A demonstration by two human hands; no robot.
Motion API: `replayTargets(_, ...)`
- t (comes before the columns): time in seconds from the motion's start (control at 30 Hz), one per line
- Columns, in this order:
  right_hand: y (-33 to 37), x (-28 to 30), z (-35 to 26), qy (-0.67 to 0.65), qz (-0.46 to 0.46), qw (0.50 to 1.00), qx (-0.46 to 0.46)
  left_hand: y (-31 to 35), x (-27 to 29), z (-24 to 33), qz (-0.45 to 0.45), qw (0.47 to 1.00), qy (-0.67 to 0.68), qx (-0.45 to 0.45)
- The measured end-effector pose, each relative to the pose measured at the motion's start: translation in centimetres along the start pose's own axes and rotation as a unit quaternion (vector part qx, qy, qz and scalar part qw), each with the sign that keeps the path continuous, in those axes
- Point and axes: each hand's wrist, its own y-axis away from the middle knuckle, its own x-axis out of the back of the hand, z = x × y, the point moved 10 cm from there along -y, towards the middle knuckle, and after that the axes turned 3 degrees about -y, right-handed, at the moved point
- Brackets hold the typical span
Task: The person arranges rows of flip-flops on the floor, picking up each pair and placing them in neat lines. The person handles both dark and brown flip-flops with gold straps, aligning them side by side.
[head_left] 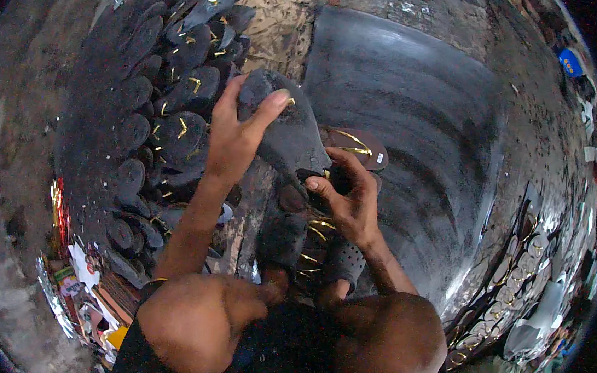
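A dark grey sandal sole (pixel 290 132) is held up between both my hands, over the space in front of my knees. My left hand (pixel 237 138) grips its far end, the thumb lying on the face beside a small gold bit. At the near right edge my right hand (pixel 355 204) is closed in a pinch, where a dark piece with a speck of gold shows between thumb and fingers. Just beyond that hand lies a brown sandal (pixel 365 144) with a gold strap and a small white tag, partly covered by my fingers.
Dark sandals with gold straps (pixel 181 130) are heaped on the left. A large black sheet (pixel 418 119) spreads to the right. More gold-strapped sandals (pixel 507 279) lie in rows at far right. My feet, one in a grey clog (pixel 343 264), are below, with gold-strapped sandals (pixel 315 241) between them.
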Motion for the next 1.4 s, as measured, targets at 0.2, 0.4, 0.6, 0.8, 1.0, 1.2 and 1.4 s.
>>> replayTargets(0.2, 1.3, 1.2, -3.7, 0.029, 0.009, 0.992, 0.122, -0.6, -0.8, -1.6, 0.04, 0.999, -0.014, 0.003)
replayTargets(0.4, 4.7, -1.6, -8.3, 0.479, -0.067, 0.782, 0.393, -2.3, -0.6, -6.1, 0.04, 0.995, 0.028, 0.092)
replayTargets(0.6, 0.4, 7.4, -6.8, 0.213, 0.093, 0.926, 0.297, -3.9, -4.3, -11.4, -0.078, 0.95, 0.21, 0.218)
replayTargets(0.8, -9.1, 19.3, 3.9, 0.003, 0.137, 0.988, 0.069, -6.9, -7.1, -13.3, -0.039, 0.997, -0.051, 0.049)
replayTargets(1.0, -12.7, 20.0, 10.7, 0.104, 0.147, 0.984, 0.005, -6.9, -6.0, -22.8, -0.032, 0.987, -0.145, 0.068)
replayTargets(1.2, -14.3, 20.4, 13.5, 0.094, 0.126, 0.987, -0.038, -7.6, -6.8, -22.1, -0.059, 0.952, -0.296, 0.038)
replayTargets(1.4, -15.1, 20.9, 12.8, 0.284, 0.107, 0.95, -0.072, -7.7, -9.4, -21.5, -0.147, 0.842, -0.515, -0.059)
